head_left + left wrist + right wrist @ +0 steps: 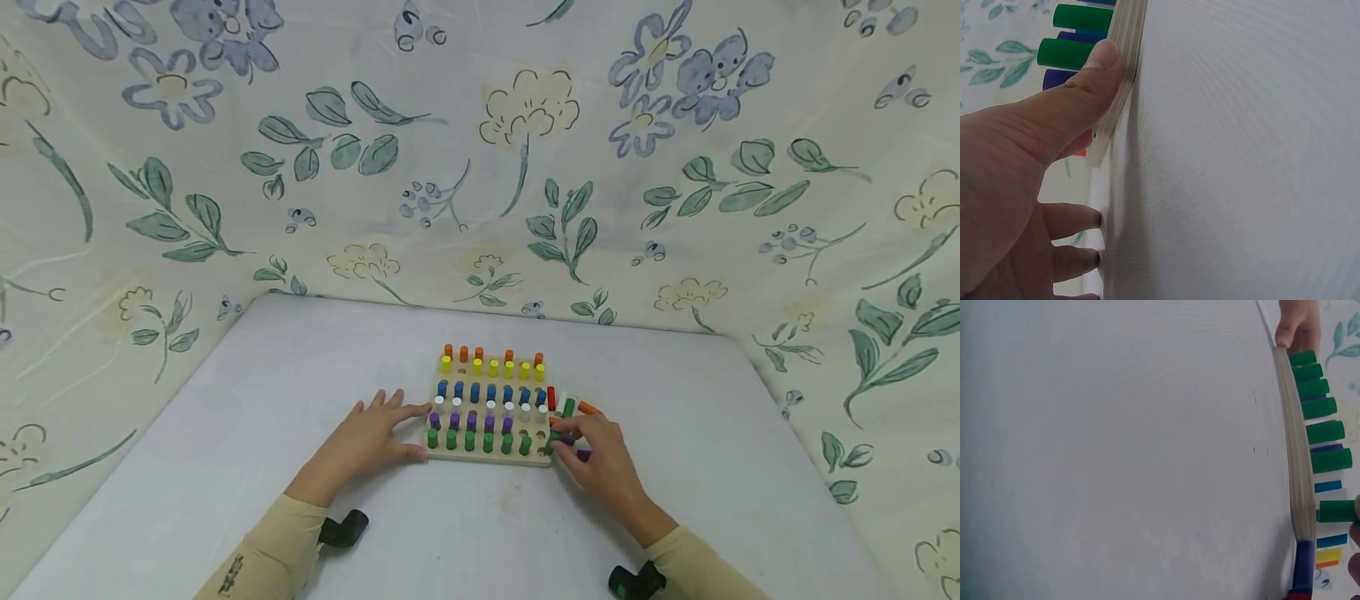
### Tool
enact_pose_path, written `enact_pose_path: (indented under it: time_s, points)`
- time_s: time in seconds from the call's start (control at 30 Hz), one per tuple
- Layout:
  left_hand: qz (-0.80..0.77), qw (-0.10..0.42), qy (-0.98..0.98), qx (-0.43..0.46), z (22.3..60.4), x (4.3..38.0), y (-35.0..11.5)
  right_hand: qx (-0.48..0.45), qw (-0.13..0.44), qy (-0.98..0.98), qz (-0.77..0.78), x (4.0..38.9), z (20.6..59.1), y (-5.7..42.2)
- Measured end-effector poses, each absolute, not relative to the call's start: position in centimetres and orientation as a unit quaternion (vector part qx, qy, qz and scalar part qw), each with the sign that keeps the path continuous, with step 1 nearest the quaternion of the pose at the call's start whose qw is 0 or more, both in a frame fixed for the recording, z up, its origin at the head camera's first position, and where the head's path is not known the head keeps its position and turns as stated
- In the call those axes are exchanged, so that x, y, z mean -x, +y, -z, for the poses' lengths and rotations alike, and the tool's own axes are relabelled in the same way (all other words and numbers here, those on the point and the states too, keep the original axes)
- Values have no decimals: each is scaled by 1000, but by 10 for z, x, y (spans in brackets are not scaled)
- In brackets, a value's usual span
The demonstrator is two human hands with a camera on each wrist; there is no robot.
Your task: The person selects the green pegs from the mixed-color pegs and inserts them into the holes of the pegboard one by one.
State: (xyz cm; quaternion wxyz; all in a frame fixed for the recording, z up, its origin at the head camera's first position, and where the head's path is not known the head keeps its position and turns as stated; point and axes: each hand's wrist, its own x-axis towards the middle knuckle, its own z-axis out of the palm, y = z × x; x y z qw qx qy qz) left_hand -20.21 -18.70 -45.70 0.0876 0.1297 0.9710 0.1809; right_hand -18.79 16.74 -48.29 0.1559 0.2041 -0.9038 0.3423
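Observation:
A wooden pegboard (pixel 487 457) carries rows of orange, yellow, blue, white, purple and green pegs. My left hand (pixel 371 433) lies at its left side. Its thumb (pixel 1104 56) touches the near left corner and the index finger reaches the left edge, while the other fingers are spread on the table. In my right hand (pixel 603 458) a green peg (pixel 1337 511) is pinched by the fingertips. It is at the near right corner of the board, standing clear of the board's edge in the right wrist view. Whether it meets a hole is hidden.
Loose pegs lie right of the board: a red peg (pixel 551 397), a green peg (pixel 568 407), an orange peg (pixel 589 408), a purple peg (pixel 583 455) and others partly under the right hand. A floral cloth (pixel 450 167) hangs around the white table (pixel 337 350).

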Motion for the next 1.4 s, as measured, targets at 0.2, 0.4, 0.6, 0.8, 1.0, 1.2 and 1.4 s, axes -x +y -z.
enact_pose_path:
  time_s: [0.2,0.4,0.6,0.8,1.0,1.2,1.4]
  points:
    - [-181,87,971,-131,457,202,-187,-214,157,-900,-345,187,485,164]
    - [-179,87,971,-132,457,202,-187,-213,156,-902,-340,188,486,162]
    - [-181,88,971,-132,459,203,-188,-222,165,-899,-340,189,489,163]
    - [-181,88,971,-131,458,203,-188,-224,149,-903,-336,188,487,163]
    - [-181,88,971,-131,456,202,-188,-215,118,-909,-338,188,485,162]
    - [-182,87,971,-131,454,201,-187,-216,121,-909,-335,188,484,163]
    - [-180,88,971,-130,455,202,-186,-215,128,-907,-337,188,482,163]
